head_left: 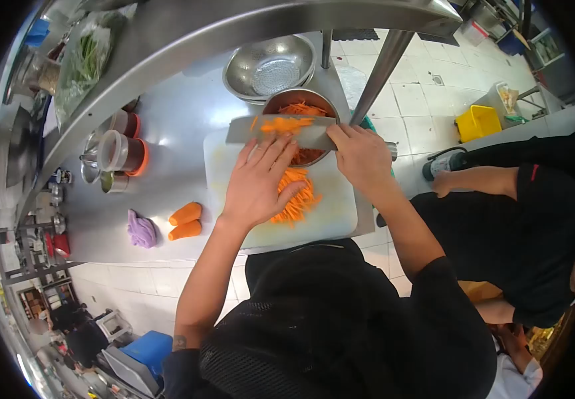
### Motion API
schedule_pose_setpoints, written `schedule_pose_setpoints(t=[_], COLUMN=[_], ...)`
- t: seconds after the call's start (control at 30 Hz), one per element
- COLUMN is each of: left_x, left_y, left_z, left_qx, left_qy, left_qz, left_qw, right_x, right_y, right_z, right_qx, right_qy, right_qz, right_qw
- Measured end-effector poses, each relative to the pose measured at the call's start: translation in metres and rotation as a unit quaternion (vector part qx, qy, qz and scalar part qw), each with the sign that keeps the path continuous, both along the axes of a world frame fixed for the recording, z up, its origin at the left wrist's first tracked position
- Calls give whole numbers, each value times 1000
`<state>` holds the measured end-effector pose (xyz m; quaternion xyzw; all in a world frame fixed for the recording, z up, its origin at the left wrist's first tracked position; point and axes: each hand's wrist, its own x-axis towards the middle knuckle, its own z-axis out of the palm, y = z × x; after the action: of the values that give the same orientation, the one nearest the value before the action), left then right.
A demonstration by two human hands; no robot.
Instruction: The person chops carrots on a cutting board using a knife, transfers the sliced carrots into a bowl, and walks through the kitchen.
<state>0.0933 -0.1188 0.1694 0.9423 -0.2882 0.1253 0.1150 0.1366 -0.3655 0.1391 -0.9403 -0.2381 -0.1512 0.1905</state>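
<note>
The right hand (pixel 359 154) is closed around the handle of a broad knife (pixel 318 136), whose blade extends leftward over a bowl (pixel 282 98), carrying carrot strips (pixel 286 124). The left hand (pixel 257 189), open, fingers extended, meets the blade. Nearer the body, a carrot pile (pixel 297 203) lies beside its thumb on a cutting board (pixel 336 221).

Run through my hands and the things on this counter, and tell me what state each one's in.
Right hand: closed around the cleaver's handle
Left hand: open, fingers at the blade
Cleaver: over the bowl, carrot strips on its blade
Bowl: holding carrot strips
Cutting board: flat, bearing a strip pile
Carrot pieces: unshredded, side by side
Purple item: crumpled
Metal bowls: stacked, upright
</note>
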Motion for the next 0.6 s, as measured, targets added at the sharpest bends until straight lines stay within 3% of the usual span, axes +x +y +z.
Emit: schedule_pose_setpoints(t=[0.07,0.23,0.33,0.4,0.43,0.57,0.6], left_x=[15,64,96,112,111,56,41], left_y=[-2,-21,-32,-29,-28,-11,-12], left_z=[4,-7,-21,-15,-11,14,6], left_qx=[15,65,18,-156,-153,-326,-232], left_qy=[126,190,234,277,280,74,135], left_qz=[-38,-103,-109,-58,-64,117,93], left_qw=[991,974,966,946,945,935,959], right_x=[1,-8,-18,-25,-25,-21,-18], right_y=[-6,-26,-33,-37,-38,-43,-42], right_z=[-2,-8,2,9,11,18,17], right_qx=[-12,-38,-47,-45,-37,-50,-41], right_qy=[-7,-32,-35,-18,-8,21,2], right_qz=[12,-2,-1,-17,-34,-80,-77], right_qw=[1000,999,998,999,999,995,996])
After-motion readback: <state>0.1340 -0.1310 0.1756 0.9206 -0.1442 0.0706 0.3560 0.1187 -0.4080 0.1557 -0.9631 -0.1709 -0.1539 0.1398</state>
